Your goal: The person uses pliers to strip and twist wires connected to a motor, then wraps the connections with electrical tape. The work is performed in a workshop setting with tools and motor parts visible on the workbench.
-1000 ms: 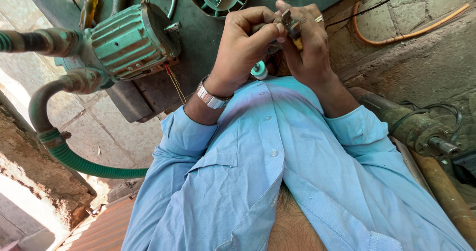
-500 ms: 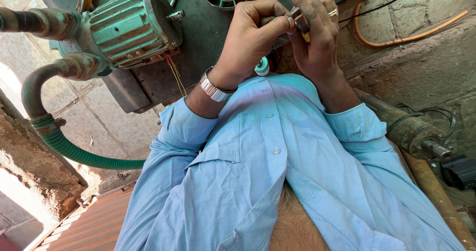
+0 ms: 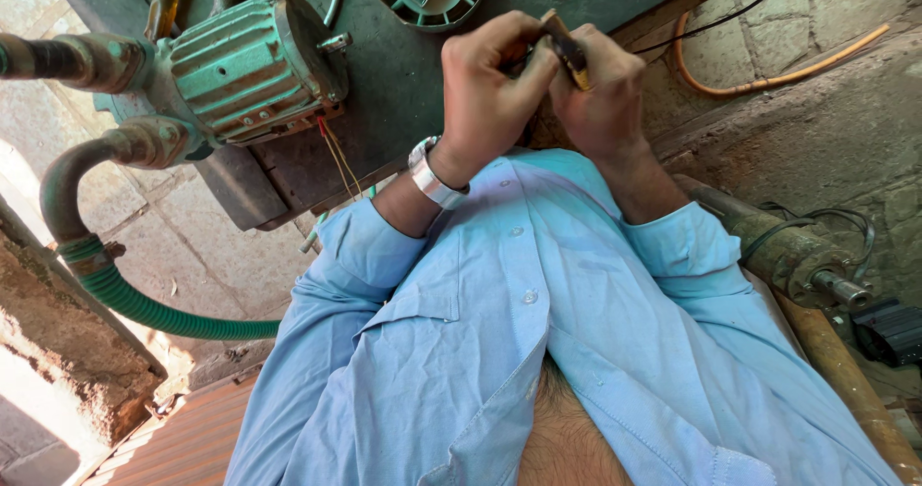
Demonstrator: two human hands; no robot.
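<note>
My left hand (image 3: 485, 92), with a metal watch (image 3: 432, 177) on its wrist, and my right hand (image 3: 600, 102) meet in front of my chest over a dark green bench (image 3: 403, 73). Both are closed around one small tool with a dark and yellow handle (image 3: 567, 49), pinched between the thumbs and fingers. What lies at the tool's tip is hidden by my fingers. The sleeves of my light blue shirt (image 3: 519, 332) fill the lower frame.
A green electric pump motor (image 3: 245, 68) sits at the upper left, joined to a rusty pipe and a ribbed green hose (image 3: 163, 313). A green fan cover (image 3: 423, 1) lies on the bench. An orange cable (image 3: 768, 78) and a rusty shaft (image 3: 797, 255) are at the right.
Both hands have stayed together on the tool and shifted slightly. My right fingers have curled tighter over it, so the yellow handle now shows between the hands.
</note>
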